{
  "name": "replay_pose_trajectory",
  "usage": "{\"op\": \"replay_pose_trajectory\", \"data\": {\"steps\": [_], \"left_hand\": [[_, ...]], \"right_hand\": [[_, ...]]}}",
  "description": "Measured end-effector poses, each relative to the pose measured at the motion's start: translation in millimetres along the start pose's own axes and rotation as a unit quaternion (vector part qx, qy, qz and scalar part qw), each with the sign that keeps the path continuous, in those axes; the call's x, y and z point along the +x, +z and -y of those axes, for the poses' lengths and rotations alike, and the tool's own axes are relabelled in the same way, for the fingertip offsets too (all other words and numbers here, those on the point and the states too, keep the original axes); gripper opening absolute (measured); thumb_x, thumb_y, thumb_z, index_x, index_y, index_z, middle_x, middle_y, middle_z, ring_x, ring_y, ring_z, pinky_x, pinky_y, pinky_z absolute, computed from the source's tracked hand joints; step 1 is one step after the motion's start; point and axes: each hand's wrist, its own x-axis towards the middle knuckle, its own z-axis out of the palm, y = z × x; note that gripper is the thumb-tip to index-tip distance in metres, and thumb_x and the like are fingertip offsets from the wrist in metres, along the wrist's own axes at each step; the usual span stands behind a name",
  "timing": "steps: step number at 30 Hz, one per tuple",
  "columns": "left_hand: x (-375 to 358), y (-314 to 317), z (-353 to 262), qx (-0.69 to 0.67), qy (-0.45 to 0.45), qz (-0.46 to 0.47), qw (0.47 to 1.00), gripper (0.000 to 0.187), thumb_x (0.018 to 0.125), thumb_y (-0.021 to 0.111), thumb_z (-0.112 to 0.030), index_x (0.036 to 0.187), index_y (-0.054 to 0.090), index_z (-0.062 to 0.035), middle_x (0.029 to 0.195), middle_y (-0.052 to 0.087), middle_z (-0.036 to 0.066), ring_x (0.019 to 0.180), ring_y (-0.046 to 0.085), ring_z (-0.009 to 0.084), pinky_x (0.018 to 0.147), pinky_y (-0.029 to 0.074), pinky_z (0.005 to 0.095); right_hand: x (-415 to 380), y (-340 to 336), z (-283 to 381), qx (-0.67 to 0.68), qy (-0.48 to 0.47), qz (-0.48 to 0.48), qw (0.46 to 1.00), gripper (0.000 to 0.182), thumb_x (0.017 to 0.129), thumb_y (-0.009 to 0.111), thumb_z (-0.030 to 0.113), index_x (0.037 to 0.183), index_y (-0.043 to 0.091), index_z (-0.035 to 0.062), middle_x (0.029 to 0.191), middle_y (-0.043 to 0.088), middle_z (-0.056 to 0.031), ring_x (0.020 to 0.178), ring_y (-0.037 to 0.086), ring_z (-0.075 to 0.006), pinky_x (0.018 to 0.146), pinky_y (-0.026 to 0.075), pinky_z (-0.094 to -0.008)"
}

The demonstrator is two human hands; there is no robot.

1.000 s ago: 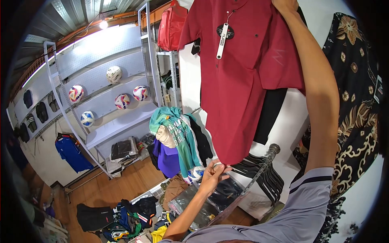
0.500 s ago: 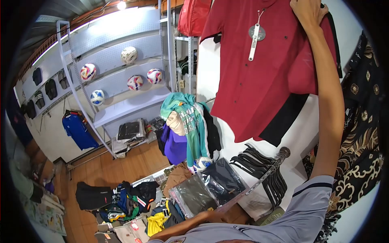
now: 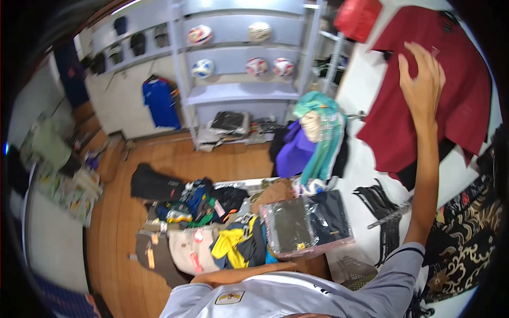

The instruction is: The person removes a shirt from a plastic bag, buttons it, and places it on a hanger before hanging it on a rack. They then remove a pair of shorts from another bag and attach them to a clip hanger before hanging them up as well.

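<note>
My right hand (image 3: 421,85) is raised with its fingers spread, holding nothing, in front of a red shirt (image 3: 456,124) that hangs on the white wall. I cannot tell whether the palm touches the cloth. A black garment (image 3: 411,175) shows below the shirt's hem. My left hand is out of view; only its forearm (image 3: 238,275) crosses the bottom of the picture, above my white jersey. Right beyond that forearm lie dark clothes packed in clear plastic (image 3: 307,222).
Black hangers (image 3: 382,212) hang on a rail under the shirt, patterned dark fabric (image 3: 466,233) to their right. Teal and purple garments (image 3: 318,138) hang on a stand. Loose clothes (image 3: 207,222) are heaped on the wooden floor. Grey shelves hold balls (image 3: 256,66); a blue jersey (image 3: 159,103) hangs nearby.
My right hand let go of the top of the red shirt and now stands open before it. My left hand left the hem and dropped out of sight. The view swung downward.
</note>
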Motion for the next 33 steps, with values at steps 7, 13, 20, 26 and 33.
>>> {"op": "replay_pose_trajectory", "data": {"steps": [7,13,20,26,33], "left_hand": [[-131.3,55.9,37.5,-0.074,0.046,-0.218,0.972,0.029,0.108,0.057,-0.030,0.110,0.067,-0.0019,0.096,0.067,0.007,0.093,0.060,0.0174,0.087,0.050,0.0350],[-214.2,78.8,62.7,-0.036,0.048,-0.364,0.929,0.030,0.104,0.062,-0.027,0.115,0.069,0.0005,0.102,0.071,0.009,0.095,0.062,0.0182,0.084,0.050,0.0332],[-366.9,123.8,70.4,-0.074,-0.053,-0.557,0.825,0.028,0.098,0.060,-0.015,0.118,0.071,0.0002,0.107,0.076,0.012,0.099,0.070,0.0221,0.088,0.055,0.0356],[-484.2,345.5,78.1,-0.190,-0.318,-0.740,0.562,0.072,0.096,0.064,-0.062,0.133,0.066,0.0009,0.133,0.068,0.022,0.125,0.063,0.0344,0.104,0.051,0.0444],[-396.5,545.6,36.7,-0.487,-0.157,-0.712,0.481,0.045,0.093,0.073,-0.057,0.094,0.072,-0.0115,0.084,0.069,-0.004,0.080,0.063,0.0080,0.069,0.050,0.0245]], "right_hand": [[-81.5,-52.2,268.6,0.303,0.071,0.163,0.936,0.027,0.088,0.074,0.017,0.113,0.072,0.0085,0.117,0.071,-0.0084,0.115,0.063,-0.0300,0.110,0.036,-0.0510],[-140.2,-84.2,476.6,0.567,0.098,0.274,0.770,0.027,0.085,0.077,0.015,0.110,0.072,0.0069,0.108,0.073,-0.0135,0.105,0.066,-0.0355,0.097,0.047,-0.0459],[-296.8,-129.0,717.5,0.746,-0.049,0.506,0.429,0.028,0.088,0.076,0.014,0.112,0.071,-0.0002,0.092,0.075,-0.0130,0.081,0.069,-0.0181,0.078,0.056,-0.0339],[-485.8,-177.4,859.5,0.674,-0.229,0.653,0.258,0.038,0.091,0.076,0.018,0.121,0.070,-0.0045,0.098,0.077,-0.0145,0.087,0.072,-0.0205,0.080,0.058,-0.0345],[-516.1,-265.0,896.1,0.466,-0.206,0.851,0.126,0.018,0.092,0.061,0.008,0.104,0.074,0.0036,0.085,0.073,-0.0080,0.070,0.067,-0.0161,0.059,0.053,-0.0316]]}}
